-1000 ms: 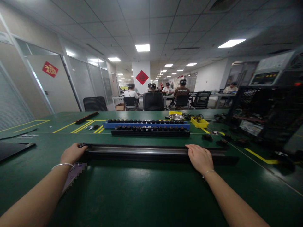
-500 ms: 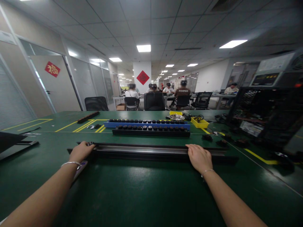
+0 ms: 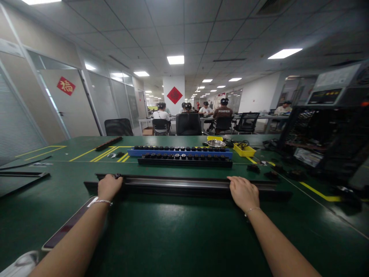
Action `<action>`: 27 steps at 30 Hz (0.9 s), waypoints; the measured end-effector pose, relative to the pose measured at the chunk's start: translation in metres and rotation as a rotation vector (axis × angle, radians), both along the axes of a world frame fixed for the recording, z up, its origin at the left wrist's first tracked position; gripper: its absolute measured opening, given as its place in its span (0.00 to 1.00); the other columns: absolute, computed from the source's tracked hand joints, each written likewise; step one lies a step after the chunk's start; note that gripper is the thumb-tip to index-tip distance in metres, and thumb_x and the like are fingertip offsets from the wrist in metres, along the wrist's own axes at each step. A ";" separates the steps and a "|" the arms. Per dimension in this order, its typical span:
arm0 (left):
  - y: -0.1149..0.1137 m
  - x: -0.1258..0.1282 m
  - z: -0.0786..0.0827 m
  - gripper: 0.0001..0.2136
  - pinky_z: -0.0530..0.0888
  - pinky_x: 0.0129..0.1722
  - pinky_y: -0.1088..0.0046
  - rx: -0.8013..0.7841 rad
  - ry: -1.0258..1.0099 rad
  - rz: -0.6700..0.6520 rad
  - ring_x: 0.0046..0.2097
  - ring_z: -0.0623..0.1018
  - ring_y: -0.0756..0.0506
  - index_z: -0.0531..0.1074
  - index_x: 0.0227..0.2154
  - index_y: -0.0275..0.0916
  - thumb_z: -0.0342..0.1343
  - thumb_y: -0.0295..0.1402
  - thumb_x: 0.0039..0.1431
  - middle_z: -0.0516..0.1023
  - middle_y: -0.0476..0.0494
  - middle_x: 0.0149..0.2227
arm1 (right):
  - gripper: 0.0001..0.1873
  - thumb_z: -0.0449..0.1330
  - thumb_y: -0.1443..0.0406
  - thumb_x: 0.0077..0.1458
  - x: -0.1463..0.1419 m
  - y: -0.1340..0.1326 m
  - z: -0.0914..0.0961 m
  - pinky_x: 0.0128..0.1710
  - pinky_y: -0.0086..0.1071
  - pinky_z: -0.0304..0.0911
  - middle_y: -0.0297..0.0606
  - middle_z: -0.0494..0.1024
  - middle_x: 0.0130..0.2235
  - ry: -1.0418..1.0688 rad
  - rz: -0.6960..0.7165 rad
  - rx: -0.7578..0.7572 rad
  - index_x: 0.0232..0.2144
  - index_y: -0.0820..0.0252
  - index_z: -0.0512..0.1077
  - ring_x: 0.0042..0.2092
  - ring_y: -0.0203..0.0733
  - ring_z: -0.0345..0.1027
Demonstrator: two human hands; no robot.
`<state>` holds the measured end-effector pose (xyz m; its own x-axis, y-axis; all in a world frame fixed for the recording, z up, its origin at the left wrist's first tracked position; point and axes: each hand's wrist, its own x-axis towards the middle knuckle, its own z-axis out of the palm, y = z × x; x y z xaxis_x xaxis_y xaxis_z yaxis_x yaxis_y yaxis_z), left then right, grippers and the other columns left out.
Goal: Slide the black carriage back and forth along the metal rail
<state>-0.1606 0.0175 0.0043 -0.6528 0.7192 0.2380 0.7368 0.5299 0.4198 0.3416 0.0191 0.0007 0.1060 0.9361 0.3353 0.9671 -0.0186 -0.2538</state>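
A long dark metal rail (image 3: 178, 184) lies crosswise on the green table (image 3: 173, 234) in front of me. My left hand (image 3: 108, 186) is closed over the rail near its left end. My right hand (image 3: 243, 192) rests on top of the rail toward its right end, fingers curled over it. Beyond the rail lie a black strip of sockets (image 3: 184, 159) and a blue strip (image 3: 178, 151) with several dark round parts on each.
A flat phone-like device (image 3: 69, 225) lies under my left forearm. A metal bowl (image 3: 215, 143) and yellow trays (image 3: 243, 149) sit at the back. A black open computer case (image 3: 325, 138) stands at right with loose parts near it. Dark panels (image 3: 20, 175) lie at left. Seated people work at far tables.
My left hand has slid rightward along the rail, away from its left end. My right hand has stayed in place on the rail.
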 end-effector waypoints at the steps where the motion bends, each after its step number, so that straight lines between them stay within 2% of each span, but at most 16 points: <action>1: 0.001 0.004 -0.001 0.27 0.68 0.41 0.58 -0.012 0.018 0.013 0.44 0.74 0.29 0.69 0.40 0.22 0.47 0.43 0.47 0.74 0.19 0.38 | 0.25 0.37 0.60 0.58 0.000 0.000 0.000 0.53 0.45 0.49 0.32 0.68 0.55 0.000 0.000 0.000 0.50 0.50 0.68 0.57 0.43 0.54; 5: 0.004 0.021 -0.004 0.26 0.65 0.47 0.59 -0.030 0.087 0.042 0.48 0.71 0.30 0.68 0.41 0.18 0.44 0.40 0.48 0.72 0.18 0.43 | 0.25 0.37 0.60 0.58 0.000 -0.001 0.001 0.53 0.45 0.50 0.33 0.68 0.54 -0.009 -0.001 0.003 0.50 0.50 0.68 0.57 0.43 0.55; 12: 0.002 0.036 -0.006 0.26 0.62 0.48 0.61 -0.028 0.151 0.053 0.49 0.69 0.31 0.67 0.41 0.16 0.42 0.38 0.50 0.71 0.17 0.43 | 0.26 0.37 0.61 0.58 0.000 0.001 0.000 0.52 0.44 0.50 0.33 0.69 0.54 -0.029 -0.005 0.006 0.49 0.50 0.69 0.56 0.44 0.55; 27: -0.002 0.046 -0.010 0.24 0.63 0.45 0.62 -0.014 0.226 0.043 0.46 0.70 0.33 0.69 0.38 0.23 0.42 0.41 0.52 0.73 0.24 0.39 | 0.24 0.40 0.62 0.57 0.001 0.006 -0.008 0.52 0.43 0.50 0.31 0.71 0.52 -0.041 -0.016 0.087 0.48 0.49 0.70 0.55 0.43 0.58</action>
